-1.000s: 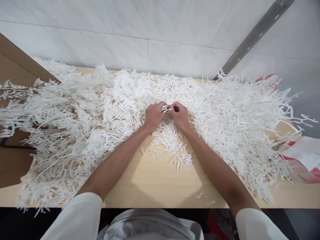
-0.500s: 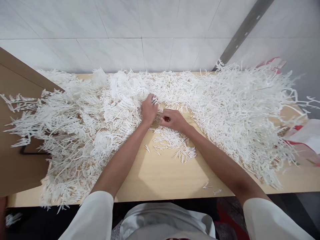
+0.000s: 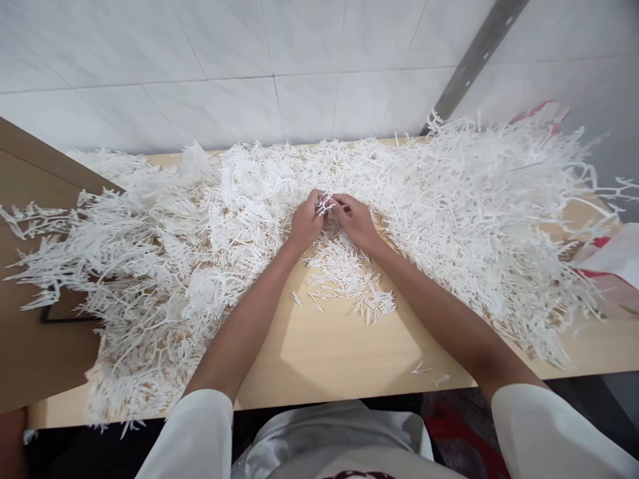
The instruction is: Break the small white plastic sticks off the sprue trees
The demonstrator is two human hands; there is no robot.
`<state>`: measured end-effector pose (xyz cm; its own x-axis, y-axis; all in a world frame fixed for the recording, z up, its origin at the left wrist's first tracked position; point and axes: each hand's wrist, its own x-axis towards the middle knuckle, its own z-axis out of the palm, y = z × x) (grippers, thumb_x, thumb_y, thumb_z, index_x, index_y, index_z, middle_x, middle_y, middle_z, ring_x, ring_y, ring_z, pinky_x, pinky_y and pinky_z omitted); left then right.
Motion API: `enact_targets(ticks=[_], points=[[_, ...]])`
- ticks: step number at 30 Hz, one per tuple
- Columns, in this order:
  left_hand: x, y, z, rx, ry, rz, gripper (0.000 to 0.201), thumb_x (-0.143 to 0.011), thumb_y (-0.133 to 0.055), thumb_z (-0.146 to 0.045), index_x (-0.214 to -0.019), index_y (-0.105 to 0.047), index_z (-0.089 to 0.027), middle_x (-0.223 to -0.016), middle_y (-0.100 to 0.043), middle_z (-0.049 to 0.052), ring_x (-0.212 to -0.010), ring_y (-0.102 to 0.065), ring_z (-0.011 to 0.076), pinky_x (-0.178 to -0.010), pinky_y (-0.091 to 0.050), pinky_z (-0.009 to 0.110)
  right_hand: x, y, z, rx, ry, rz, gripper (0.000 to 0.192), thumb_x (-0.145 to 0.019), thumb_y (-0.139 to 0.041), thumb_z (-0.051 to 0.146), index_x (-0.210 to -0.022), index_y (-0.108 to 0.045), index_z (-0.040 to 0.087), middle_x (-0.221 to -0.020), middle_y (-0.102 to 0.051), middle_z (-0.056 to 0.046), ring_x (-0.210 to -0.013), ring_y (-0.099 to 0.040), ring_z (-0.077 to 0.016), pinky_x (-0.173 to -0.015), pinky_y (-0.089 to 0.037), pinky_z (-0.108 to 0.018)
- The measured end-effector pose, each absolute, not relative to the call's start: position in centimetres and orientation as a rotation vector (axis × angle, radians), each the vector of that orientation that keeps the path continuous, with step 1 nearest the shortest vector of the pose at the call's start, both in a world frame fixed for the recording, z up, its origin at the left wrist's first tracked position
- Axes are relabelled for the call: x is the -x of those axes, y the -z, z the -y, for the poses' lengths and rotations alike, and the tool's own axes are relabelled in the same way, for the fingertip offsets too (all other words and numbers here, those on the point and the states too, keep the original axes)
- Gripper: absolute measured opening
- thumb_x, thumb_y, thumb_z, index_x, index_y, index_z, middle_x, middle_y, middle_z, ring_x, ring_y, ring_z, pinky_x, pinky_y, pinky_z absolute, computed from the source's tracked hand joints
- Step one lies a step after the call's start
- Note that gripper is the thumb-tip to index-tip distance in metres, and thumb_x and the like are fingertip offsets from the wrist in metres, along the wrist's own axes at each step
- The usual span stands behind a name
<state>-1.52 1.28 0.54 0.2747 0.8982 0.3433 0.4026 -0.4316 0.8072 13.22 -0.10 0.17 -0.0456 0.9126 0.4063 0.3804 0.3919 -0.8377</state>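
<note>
A big heap of white branched plastic sprues (image 3: 469,213) covers the back and both sides of a pale wooden table (image 3: 329,359). My left hand (image 3: 305,223) and my right hand (image 3: 355,219) meet over the middle of the heap, both closed on one small white sprue piece (image 3: 327,203) held between the fingertips. Just below my hands lies a small pile of short loose white sticks (image 3: 349,276). A few stray bits (image 3: 430,374) rest near the front edge.
A brown board (image 3: 30,332) stands at the left, partly under the sprues. A red and white plastic bag (image 3: 612,273) lies at the right end. A white tiled wall (image 3: 259,80) and a slanted grey metal bar (image 3: 474,53) are behind.
Half a second ago my left hand reached into the heap while my right hand sat lower on the loose sticks. Now both hands have come together again on a sprue piece.
</note>
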Motion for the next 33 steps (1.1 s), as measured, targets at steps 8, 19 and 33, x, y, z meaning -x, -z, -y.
enact_targets(ticks=[8,19,33], points=[[1.2,-0.6,-0.9,-2.049,-1.057,-1.272,0.014,-0.087,-0.056,-0.034,-0.096,-0.054,-0.024,-0.082,-0.066,-0.002,-0.071,-0.057,0.0132,-0.067,-0.040,0.026,-13.5,-0.2,0.4,1.256,-0.402,1.606,0.039,-0.094,-0.044,0.055,-0.078,-0.061,0.023,-0.081,-0.060,-0.002,-0.075,-0.055,-0.0143,-0.070,-0.043,-0.031],[1.2,-0.3,-1.1,-1.975,-1.006,-1.337,0.009,-0.088,-0.053,-0.032,-0.086,-0.053,-0.023,-0.069,-0.059,-0.003,-0.062,-0.049,0.0125,-0.060,-0.032,0.026,-13.0,-0.8,0.7,1.237,-0.574,1.631,0.025,-0.085,-0.049,0.027,-0.063,-0.039,0.021,-0.062,-0.041,0.004,-0.059,-0.036,-0.0102,-0.059,-0.029,-0.028],[1.8,0.0,-2.4,-1.705,-1.296,-1.397,0.018,-0.088,-0.057,-0.025,-0.077,-0.043,-0.021,-0.060,-0.044,-0.005,-0.056,-0.040,0.0104,-0.057,-0.031,0.026,-13.0,-0.7,1.4,1.133,-0.572,1.741,0.031,-0.086,-0.052,0.030,-0.059,-0.040,0.021,-0.059,-0.044,0.004,-0.057,-0.038,-0.0090,-0.059,-0.032,-0.028]])
